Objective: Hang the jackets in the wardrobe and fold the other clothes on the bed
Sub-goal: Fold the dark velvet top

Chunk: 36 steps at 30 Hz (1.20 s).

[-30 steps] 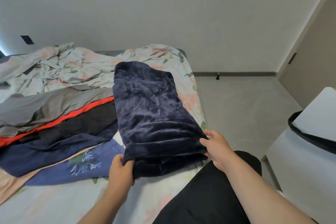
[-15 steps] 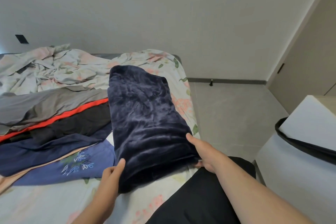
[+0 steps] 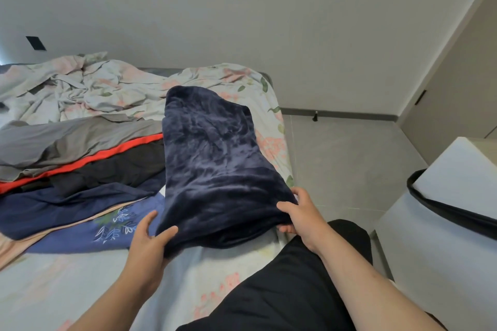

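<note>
The bed's (image 3: 80,290) right edge ran from the near right up to its far corner, with bare grey floor (image 3: 347,158) open beyond it as far as the wall. A white cabinet (image 3: 443,263) with a black strap (image 3: 454,209) draped across it closed that floor off at the near right. On the bed, the near left stretch of floral sheet lay free. The far left was taken up by a crumpled floral duvet (image 3: 94,88) and, nearer, a pile of clothes: a grey garment (image 3: 67,140) with a red band on top, dark layers under it, and a blue embroidered piece (image 3: 107,231) lowest and nearest.

The navy fleece garment (image 3: 215,169) lay along the right side of the bed, its left side touching the pile, its right side just short of the mattress edge. It was folded into a long thick slab, narrower at the far end, plush and faintly shiny, with a rounded fold along the near edge.

The left hand (image 3: 146,239) gripped the near left corner, thumb on top. The right hand (image 3: 301,212) gripped the near right corner, thumb over the cloth and fingers (image 3: 285,229) curled beneath it. The person's black-trousered leg (image 3: 282,290) rested on the bed just near of the garment.
</note>
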Tool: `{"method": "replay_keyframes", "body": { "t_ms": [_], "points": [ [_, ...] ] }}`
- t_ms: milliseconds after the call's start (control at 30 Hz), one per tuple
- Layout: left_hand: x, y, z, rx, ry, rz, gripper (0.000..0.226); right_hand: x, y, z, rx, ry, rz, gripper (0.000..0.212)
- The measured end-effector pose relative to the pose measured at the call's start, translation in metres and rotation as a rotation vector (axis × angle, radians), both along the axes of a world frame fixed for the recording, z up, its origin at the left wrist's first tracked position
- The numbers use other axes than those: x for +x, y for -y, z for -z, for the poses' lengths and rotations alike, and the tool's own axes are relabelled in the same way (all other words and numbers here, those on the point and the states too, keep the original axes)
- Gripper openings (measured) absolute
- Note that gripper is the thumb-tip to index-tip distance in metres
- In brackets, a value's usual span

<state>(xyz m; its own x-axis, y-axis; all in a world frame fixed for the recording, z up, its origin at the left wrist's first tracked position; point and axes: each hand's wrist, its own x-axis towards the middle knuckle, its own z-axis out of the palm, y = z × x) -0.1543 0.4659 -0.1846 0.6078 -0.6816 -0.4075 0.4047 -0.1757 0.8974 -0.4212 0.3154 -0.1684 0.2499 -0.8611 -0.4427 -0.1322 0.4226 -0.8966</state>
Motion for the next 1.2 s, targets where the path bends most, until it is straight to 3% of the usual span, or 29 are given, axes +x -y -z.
{"method": "replay_keyframes", "body": {
  "t_ms": [167,267,333,500,667,800,867,900,933,1033,1133,1200],
  "points": [
    [0.014,-0.006,-0.018,-0.014,0.1,0.24,0.048,0.001,-0.01,-0.008,-0.1,-0.014,-0.13,0.04],
    [0.016,-0.002,-0.028,0.019,0.218,0.315,0.056,0.002,-0.016,-0.016,-0.173,0.002,-0.195,0.054],
    [0.016,0.001,-0.038,0.015,0.233,0.35,0.048,-0.001,-0.021,-0.025,-0.194,0.009,-0.204,0.057],
    [0.024,-0.002,-0.072,-0.12,0.018,0.295,0.038,-0.02,-0.03,-0.066,-0.167,0.02,-0.253,0.041],
    [0.03,-0.037,-0.095,-0.226,-0.264,0.478,0.05,-0.044,-0.049,-0.113,-0.079,0.1,-0.301,0.017],
    [0.037,-0.073,-0.128,-0.438,-0.443,0.667,0.068,-0.08,-0.069,-0.143,0.13,0.319,-0.441,0.037],
    [0.039,-0.081,-0.128,-0.437,-0.257,0.715,0.063,-0.097,-0.077,-0.151,0.214,0.511,-0.514,0.06],
    [0.036,-0.08,-0.124,-0.353,-0.258,0.812,0.064,-0.101,-0.08,-0.153,0.211,0.566,-0.545,0.069],
    [0.036,-0.081,-0.124,-0.253,-0.136,0.798,0.067,-0.101,-0.083,-0.154,0.178,0.576,-0.57,0.074],
    [0.018,-0.071,-0.136,-0.177,0.456,0.616,0.038,-0.08,-0.086,-0.143,-0.081,0.357,-0.535,0.067],
    [0.009,-0.062,-0.141,-0.159,0.82,0.436,0.016,-0.051,-0.086,-0.132,-0.418,0.047,-0.293,0.048],
    [0.014,-0.056,-0.138,-0.134,1.021,0.339,0.019,-0.039,-0.083,-0.125,-0.553,-0.08,-0.201,0.045]
  ]
}}
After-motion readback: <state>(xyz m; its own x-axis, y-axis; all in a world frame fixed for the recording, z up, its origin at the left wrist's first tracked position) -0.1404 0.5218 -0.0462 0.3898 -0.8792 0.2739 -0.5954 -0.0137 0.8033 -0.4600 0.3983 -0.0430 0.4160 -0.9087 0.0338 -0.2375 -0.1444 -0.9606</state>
